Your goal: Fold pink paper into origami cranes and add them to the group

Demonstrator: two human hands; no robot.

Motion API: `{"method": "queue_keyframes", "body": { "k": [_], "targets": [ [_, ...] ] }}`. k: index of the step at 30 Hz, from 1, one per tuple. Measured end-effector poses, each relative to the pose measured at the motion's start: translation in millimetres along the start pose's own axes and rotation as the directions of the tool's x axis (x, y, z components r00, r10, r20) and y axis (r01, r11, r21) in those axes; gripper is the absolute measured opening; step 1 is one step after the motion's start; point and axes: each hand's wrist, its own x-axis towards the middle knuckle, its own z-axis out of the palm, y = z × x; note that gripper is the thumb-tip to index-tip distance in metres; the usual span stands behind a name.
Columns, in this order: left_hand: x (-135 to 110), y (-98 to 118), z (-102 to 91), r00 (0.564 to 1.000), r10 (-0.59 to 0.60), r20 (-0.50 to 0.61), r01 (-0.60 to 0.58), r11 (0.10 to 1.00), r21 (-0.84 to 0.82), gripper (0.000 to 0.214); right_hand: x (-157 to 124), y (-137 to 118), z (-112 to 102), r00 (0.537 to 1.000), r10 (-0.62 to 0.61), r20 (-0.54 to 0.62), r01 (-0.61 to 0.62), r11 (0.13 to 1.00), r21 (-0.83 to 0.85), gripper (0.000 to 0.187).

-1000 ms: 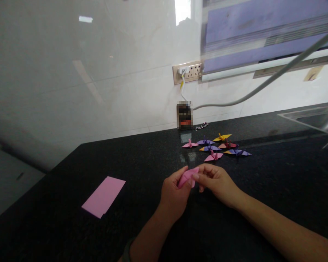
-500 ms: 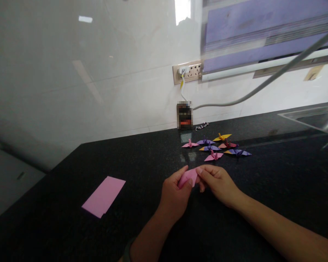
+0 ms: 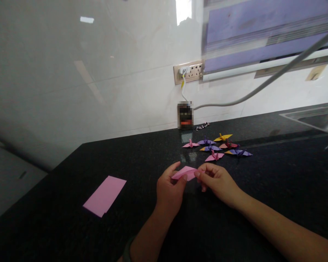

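Note:
Both hands hold a small folded pink paper [image 3: 186,172] just above the black counter [image 3: 71,225]. My left hand [image 3: 168,191] pinches its left end between thumb and fingers. My right hand [image 3: 217,181] pinches its right end, fingers curled. Behind the hands lie several finished paper cranes [image 3: 217,147] in pink, purple, yellow and red.
A stack of flat pink paper [image 3: 104,195] lies on the counter to the left. At the back wall stand a small dark device [image 3: 185,115], a socket strip [image 3: 188,72] with a white cable, and a sink [image 3: 314,118] at the far right.
The pink paper has been drawn out flatter and longer between the hands. My left hand shifted slightly left, its grip now at the paper's end.

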Motion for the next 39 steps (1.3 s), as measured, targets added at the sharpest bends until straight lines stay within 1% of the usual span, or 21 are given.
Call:
{"method": "queue_keyframes", "body": {
  "k": [2, 5, 8, 11, 13, 17, 20, 22, 27, 29, 33, 35, 37, 39],
  "targets": [
    [0, 1, 0.3, 0.999, -0.033, -0.027, 0.030, 0.995, -0.094, 0.035, -2, 0, 2, 1.000, 0.010, -0.006, -0.010, 1.000, -0.012, 0.017],
    [-1, 3, 1.5, 0.999, -0.042, -0.001, 0.041, 0.983, -0.177, 0.021, -4, 2, 6, 1.000, 0.019, 0.007, -0.019, 0.999, -0.046, 0.014],
    [-4, 7, 3.1, 0.999, -0.045, 0.004, 0.045, 0.988, -0.145, 0.015, -5, 5, 8, 1.000, 0.022, 0.008, -0.021, 0.995, -0.093, 0.014],
    [-6, 9, 4.8, 0.999, -0.052, -0.016, 0.050, 0.995, -0.081, 0.014, -5, 7, 8, 0.999, 0.031, -0.017, -0.033, 0.989, -0.147, 0.013],
    [-7, 9, 5.6, 0.998, -0.051, -0.032, 0.048, 0.996, -0.077, 0.013, -5, 7, 7, 0.999, 0.035, -0.020, -0.038, 0.985, -0.168, 0.014],
    [-5, 5, 4.8, 0.998, -0.029, -0.054, 0.023, 0.995, -0.102, 0.013, -6, 5, 5, 0.999, 0.016, 0.031, -0.011, 0.985, -0.172, 0.016],
    [-2, 0, 2.4, 0.998, -0.042, -0.054, 0.035, 0.992, -0.121, 0.015, -6, 3, 4, 0.996, 0.012, 0.092, 0.003, 0.987, -0.161, 0.018],
    [-1, 0, 1.1, 0.997, -0.048, -0.055, 0.041, 0.991, -0.124, 0.016, -6, 2, 4, 0.994, 0.026, 0.104, -0.008, 0.986, -0.167, 0.019],
    [-2, 4, 1.0, 0.998, -0.028, -0.052, 0.026, 0.999, -0.042, 0.014, -4, 2, 3, 0.995, 0.070, 0.065, -0.053, 0.972, -0.227, 0.016],
    [-3, 6, 0.9, 0.998, -0.002, -0.057, 0.002, 1.000, 0.006, 0.014, -4, 2, 3, 0.995, 0.067, 0.068, -0.048, 0.967, -0.249, 0.014],
    [-1, 5, -4.0, 0.995, 0.063, -0.074, -0.054, 0.992, 0.118, 0.014, -3, 1, -1, 0.995, 0.037, 0.090, -0.010, 0.957, -0.288, 0.018],
    [3, 2, -9.5, 0.992, 0.086, -0.090, -0.070, 0.983, 0.167, 0.015, -1, -1, -6, 0.996, 0.027, 0.080, -0.003, 0.959, -0.285, 0.018],
    [7, -1, -15.6, 0.984, 0.107, -0.140, -0.078, 0.977, 0.197, 0.016, 3, -4, -14, 0.999, 0.017, 0.041, -0.005, 0.964, -0.265, 0.015],
    [11, -3, -20.1, 0.981, 0.087, -0.172, -0.054, 0.981, 0.187, 0.016, 5, -6, -20, 1.000, 0.015, -0.002, -0.015, 0.968, -0.250, 0.015]
  ]
}}
